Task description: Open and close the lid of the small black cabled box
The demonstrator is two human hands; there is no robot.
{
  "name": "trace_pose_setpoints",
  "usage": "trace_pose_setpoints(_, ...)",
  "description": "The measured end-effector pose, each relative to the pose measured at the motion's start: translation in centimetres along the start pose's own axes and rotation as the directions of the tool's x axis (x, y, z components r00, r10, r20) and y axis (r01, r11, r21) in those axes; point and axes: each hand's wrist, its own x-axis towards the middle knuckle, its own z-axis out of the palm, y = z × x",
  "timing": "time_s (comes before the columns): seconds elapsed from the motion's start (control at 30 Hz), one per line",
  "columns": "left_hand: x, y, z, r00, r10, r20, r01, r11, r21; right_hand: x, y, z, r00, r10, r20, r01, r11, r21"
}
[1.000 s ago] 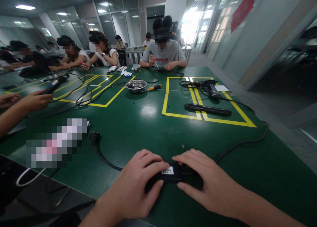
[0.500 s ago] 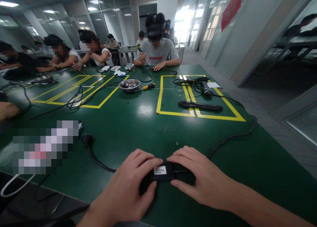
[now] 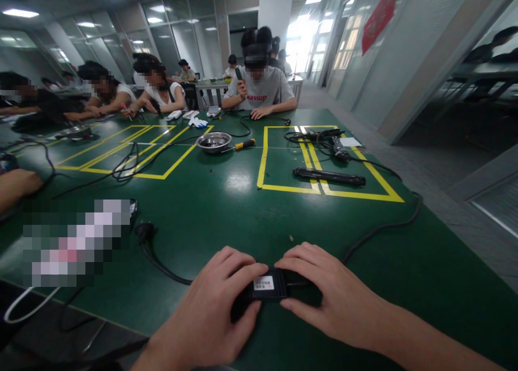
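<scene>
A small black box with a white printed label (image 3: 267, 283), in line with a black cord, lies at the near part of the green table. My left hand (image 3: 218, 301) grips its left end between thumb and fingers. At the other end, the thumb and fingertips of my right hand (image 3: 329, 293) close around the box's edge and the cord. To the left, the cord ends in a black plug (image 3: 144, 232) lying on the table. The other stretch of cord (image 3: 382, 228) runs off to the right. My fingers hide both ends of the box.
Ahead are a metal bowl (image 3: 213, 143), a yellow-and-black screwdriver (image 3: 245, 144) and a black tube (image 3: 329, 176). A tangle of cables (image 3: 318, 137) lies inside yellow tape lines. A blurred-out object (image 3: 83, 244) sits at left. A person (image 3: 261, 85) works opposite; others sit at left.
Both hands keep their hold on the black box. The whole view has shifted slightly downward. The person opposite has raised the hand holding a tool.
</scene>
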Motion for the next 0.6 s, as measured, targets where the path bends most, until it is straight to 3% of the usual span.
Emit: trace_pose_setpoints(0.6,0.06,-0.10,0.14,1.000,0.001,0.008,-0.001,1.000,0.000,-0.09,0.33,0.13,1.000,-0.029,-0.007,0.029,1.000,0.010)
